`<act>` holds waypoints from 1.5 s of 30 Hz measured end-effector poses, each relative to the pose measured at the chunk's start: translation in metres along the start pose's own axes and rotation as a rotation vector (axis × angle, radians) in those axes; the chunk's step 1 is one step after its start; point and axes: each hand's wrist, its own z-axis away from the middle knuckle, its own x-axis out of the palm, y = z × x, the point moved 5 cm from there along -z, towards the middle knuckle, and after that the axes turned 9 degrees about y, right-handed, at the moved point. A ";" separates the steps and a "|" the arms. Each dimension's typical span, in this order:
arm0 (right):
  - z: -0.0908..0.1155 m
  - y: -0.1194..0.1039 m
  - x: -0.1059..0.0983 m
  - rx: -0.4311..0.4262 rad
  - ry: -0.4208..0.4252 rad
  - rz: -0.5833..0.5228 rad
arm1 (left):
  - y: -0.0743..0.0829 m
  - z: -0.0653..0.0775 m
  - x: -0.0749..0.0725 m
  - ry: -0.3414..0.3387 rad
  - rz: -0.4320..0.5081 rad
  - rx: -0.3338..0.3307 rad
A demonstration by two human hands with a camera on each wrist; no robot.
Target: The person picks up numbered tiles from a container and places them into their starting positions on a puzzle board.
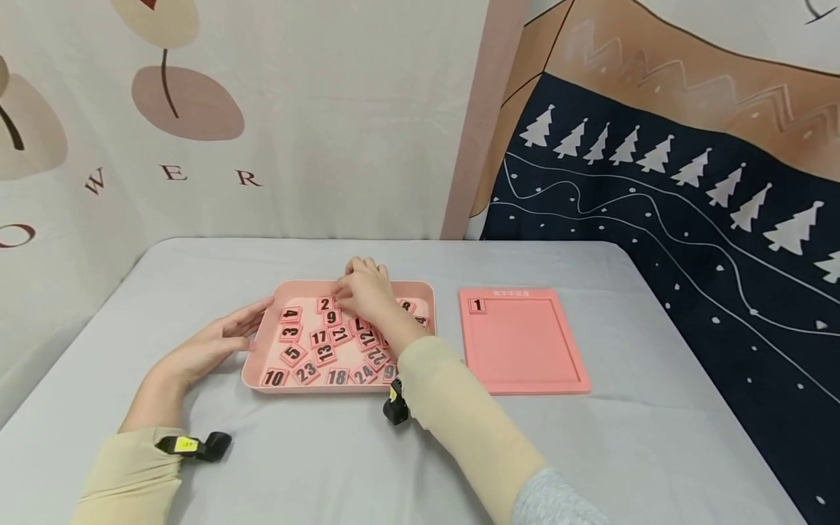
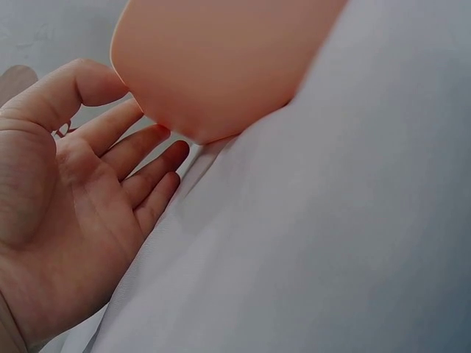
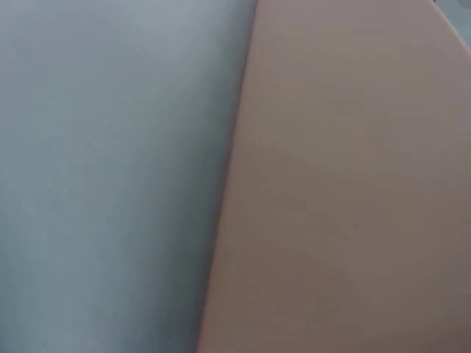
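Observation:
A pink tray (image 1: 252, 364) of loose number tiles lies in the middle of the table in the head view. My left hand (image 1: 205, 348) is at its left end, fingers extended and fingertips right at the wall; the left wrist view shows the palm and spread fingers beside the tray's outer side (image 2: 213, 66). Over the tray's back part is my right hand (image 1: 366, 290), its fingers bent downward. Its fingertips are at the right edge of the number 2 tile (image 1: 324, 304); I cannot tell whether they pinch it. The right wrist view shows only the tray wall (image 3: 338, 184) and cloth.
Right of the tray lies a pink framed board (image 1: 525, 343) with a number 1 tile (image 1: 477, 306) in its back left corner. Several tiles, among them 10 (image 1: 274, 377) and 23 (image 1: 305, 372), lie scattered in the tray. A pale cloth (image 1: 295, 459) covers the table.

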 end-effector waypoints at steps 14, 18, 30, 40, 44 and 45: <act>0.001 -0.005 0.007 0.017 -0.045 0.041 | 0.002 0.000 0.001 0.006 0.003 -0.001; 0.001 -0.007 0.007 0.043 -0.047 0.072 | 0.002 0.000 0.000 0.011 -0.005 -0.009; 0.005 -0.007 0.005 0.041 -0.031 0.003 | 0.003 0.001 0.001 0.011 -0.003 0.015; 0.013 -0.005 -0.016 -0.011 -0.005 -0.102 | 0.002 0.002 0.002 0.007 -0.004 0.020; 0.018 -0.005 -0.027 -0.040 0.025 -0.135 | 0.002 0.002 0.002 0.011 0.001 0.012; 0.019 -0.004 -0.030 -0.049 0.034 -0.141 | 0.003 0.002 0.002 0.011 0.003 0.011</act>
